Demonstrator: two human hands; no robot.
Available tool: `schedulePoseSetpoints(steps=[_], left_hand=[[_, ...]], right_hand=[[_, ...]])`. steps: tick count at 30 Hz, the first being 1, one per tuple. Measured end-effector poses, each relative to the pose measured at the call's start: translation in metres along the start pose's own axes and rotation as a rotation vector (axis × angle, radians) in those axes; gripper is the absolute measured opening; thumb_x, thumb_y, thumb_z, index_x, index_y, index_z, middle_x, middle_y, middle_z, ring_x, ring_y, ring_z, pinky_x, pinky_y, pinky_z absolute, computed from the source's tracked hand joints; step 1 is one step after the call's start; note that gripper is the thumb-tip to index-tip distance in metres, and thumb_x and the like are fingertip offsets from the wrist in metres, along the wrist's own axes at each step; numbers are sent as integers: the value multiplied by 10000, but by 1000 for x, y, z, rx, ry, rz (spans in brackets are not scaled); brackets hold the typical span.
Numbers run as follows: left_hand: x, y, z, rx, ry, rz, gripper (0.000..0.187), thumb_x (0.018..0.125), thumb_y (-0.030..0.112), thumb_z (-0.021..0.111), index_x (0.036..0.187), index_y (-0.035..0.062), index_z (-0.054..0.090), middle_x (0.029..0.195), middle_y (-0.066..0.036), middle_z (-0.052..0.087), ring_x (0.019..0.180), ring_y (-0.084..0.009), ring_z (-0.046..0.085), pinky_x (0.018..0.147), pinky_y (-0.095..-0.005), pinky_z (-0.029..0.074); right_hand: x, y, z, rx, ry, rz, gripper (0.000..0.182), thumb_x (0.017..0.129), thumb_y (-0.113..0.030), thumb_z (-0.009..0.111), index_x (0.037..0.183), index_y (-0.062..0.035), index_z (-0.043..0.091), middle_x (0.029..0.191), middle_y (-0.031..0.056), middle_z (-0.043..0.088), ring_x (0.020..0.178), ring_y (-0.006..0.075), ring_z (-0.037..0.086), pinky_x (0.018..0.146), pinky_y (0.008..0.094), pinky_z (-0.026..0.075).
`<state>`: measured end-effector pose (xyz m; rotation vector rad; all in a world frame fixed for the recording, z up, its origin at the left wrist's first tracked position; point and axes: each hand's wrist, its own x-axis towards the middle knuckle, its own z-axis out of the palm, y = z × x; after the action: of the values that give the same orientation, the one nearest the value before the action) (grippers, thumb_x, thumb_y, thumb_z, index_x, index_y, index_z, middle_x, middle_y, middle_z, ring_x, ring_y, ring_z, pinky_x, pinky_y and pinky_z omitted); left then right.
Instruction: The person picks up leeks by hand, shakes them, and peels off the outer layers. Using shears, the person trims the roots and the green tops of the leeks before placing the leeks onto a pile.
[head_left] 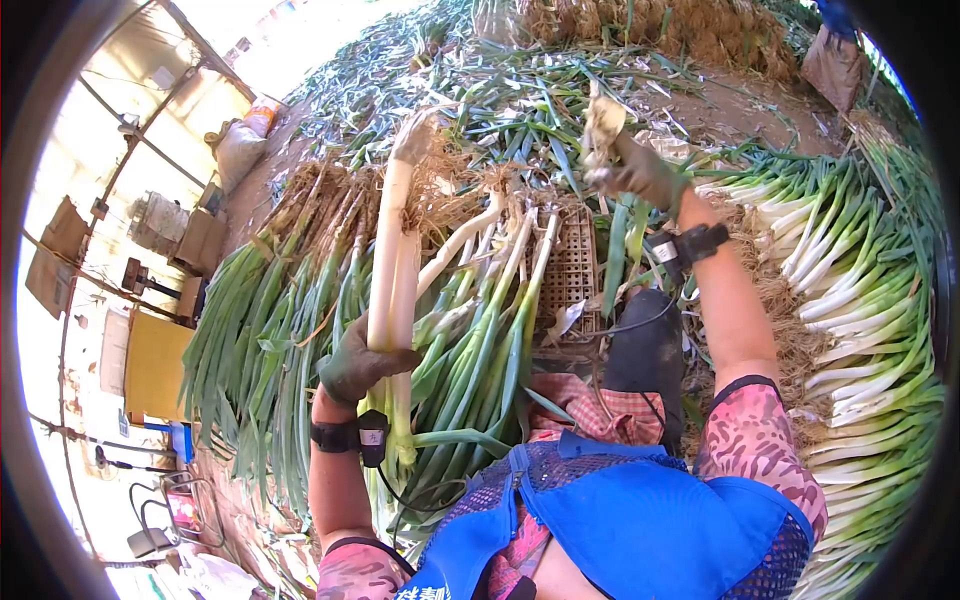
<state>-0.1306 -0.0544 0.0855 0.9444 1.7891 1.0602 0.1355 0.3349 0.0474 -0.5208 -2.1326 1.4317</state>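
Observation:
My left hand (pixel 362 362), in a dark glove, is wrapped round the lower part of thick green onions (pixel 391 265). Their white stems stand upright, roots at the top. My right hand (pixel 648 178), also gloved, is raised to the right, well apart from those stems. Its fingers are closed on a pale, ragged piece of onion skin (pixel 603 125), partly blurred. Beside and below my left hand lie unpeeled green onions (pixel 290 290), dirty roots pointing away from me, with more loose stalks (pixel 490 320) close to my lap.
A brown plastic crate (pixel 570 262) sits ahead of my lap. On my right runs a long row of white-stemmed green onions (pixel 850 330). Leaf scraps (pixel 480 85) cover the ground ahead. Sacks (pixel 242 155) and a yellow board (pixel 158 365) stand at the left.

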Motion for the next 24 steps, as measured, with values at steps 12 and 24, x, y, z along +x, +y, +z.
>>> schedulePoseSetpoints(steps=[12,24], left_hand=[[-17,8,13,11,-71,4,507,570,180,881,997,62,634,826,6,611,740,-123,557,674,-297,478],[-5,-26,-11,37,-239,-110,635,589,211,897,1125,29,611,923,13,585,830,-114,538,755,-300,477]], right_hand=[[115,35,69,-389,649,165,317,915,-341,579,999,-54,686,979,216,696,909,391,668,787,457,526],[52,-74,60,318,-572,-244,400,927,-103,600,1321,-60,545,1111,38,644,908,113,607,771,252,534]])
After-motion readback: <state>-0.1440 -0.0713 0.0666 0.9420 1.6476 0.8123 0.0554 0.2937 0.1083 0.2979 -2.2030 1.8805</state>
